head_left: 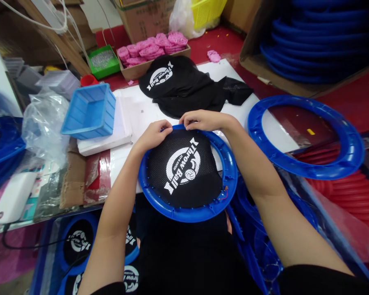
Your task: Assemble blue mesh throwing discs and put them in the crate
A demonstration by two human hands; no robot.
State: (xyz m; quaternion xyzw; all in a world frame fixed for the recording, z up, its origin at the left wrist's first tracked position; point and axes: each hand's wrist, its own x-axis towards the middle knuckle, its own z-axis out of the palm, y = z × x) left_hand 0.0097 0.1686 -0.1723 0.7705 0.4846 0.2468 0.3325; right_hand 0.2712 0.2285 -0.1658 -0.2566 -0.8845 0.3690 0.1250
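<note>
A blue plastic ring [184,215] rests at the table's front edge, close to my body. Across it lies a black mesh net [184,170] printed with white "Throw Ball" lettering. The net covers most of the opening, but a gap shows along the right side. My left hand [156,133] pinches the net's edge at the far rim. Just right of it, my right hand [199,121] has its fingers curled on the same edge. A thin red wire with a small part [224,192] sits at the ring's lower right. Beyond my hands are more black mesh nets [184,90].
An upright blue bin [92,110] stands left, a box of pink pieces [153,51] behind. Another blue ring [350,139] lies right, below a carton of stacked blue rings [320,45]. Netted rings [78,241] sit low left. A white device [14,196] with a cable is at left.
</note>
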